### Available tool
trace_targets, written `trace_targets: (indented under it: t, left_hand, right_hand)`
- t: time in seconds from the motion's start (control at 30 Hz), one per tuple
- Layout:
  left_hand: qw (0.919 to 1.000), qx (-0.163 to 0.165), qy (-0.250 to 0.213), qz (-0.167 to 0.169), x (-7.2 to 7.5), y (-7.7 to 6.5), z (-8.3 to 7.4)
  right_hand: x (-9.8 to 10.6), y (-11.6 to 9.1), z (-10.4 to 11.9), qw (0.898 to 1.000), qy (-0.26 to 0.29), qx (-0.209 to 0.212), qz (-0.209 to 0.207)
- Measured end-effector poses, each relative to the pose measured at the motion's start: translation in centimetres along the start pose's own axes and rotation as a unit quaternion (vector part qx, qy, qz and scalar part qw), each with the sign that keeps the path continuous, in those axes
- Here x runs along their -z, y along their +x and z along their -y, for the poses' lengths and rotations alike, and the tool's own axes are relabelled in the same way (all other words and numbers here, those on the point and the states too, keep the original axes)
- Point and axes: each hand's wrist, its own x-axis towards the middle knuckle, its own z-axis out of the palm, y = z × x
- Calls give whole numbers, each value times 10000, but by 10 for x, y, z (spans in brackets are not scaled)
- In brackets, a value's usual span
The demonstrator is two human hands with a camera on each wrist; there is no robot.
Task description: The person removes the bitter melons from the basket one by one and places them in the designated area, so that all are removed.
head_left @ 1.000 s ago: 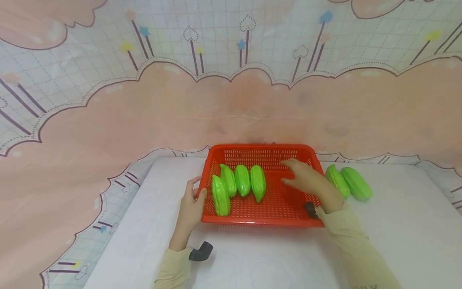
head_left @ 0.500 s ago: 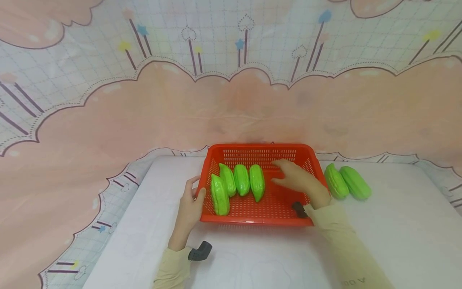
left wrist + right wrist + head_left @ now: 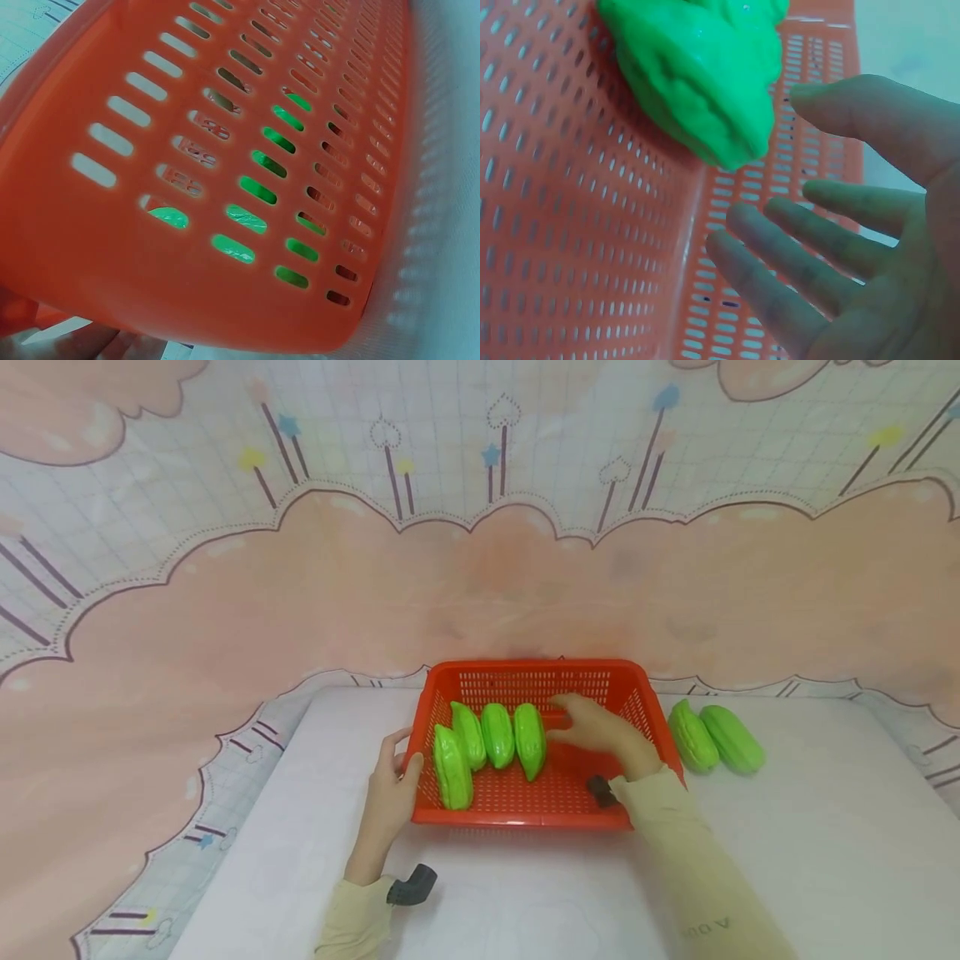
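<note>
A red plastic basket (image 3: 525, 818) with slotted walls stands on the white table. Inside, several green, ribbed, gourd-like vegetables (image 3: 531, 742) lie side by side in its left half. My left hand (image 3: 392, 793) grips the basket's left rim, thumb on top and fingers at the outer wall. The left wrist view shows that slotted wall (image 3: 90, 225) close up, green showing through the holes. My right hand (image 3: 600, 731) is inside the basket with fingers spread and nothing held. Its fingertips are right beside the rightmost vegetable; the right wrist view shows a vegetable (image 3: 697, 82) ahead of the thumb.
Two more green ribbed vegetables, a pointed one (image 3: 692, 737) and a blunter one (image 3: 732, 739), lie on the table (image 3: 817, 827) just right of the basket. A patterned cloth (image 3: 480, 585) hangs behind the table's back edge.
My right hand has moved left inside the basket, closer to the rightmost vegetable, fingers still spread. The left hand keeps its place on the rim. The head view has shifted slightly.
</note>
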Motion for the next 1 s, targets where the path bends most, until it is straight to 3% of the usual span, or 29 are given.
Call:
trace_targets:
  t: [0.3,0.67,1.0]
  left_hand:
    - [10000,-53,-25,4,-1,0,0]
    - [10000,55,-7,-1,2,0,1]
    - [10000,23,-73,-11,-1,0,-1]
  right_hand:
    - [-2,9,3,9998,125,-72,113]
    - [-7,24,11,9986,-325,-243,337]
    - [-10,33,13,9972,-350,-366,545]
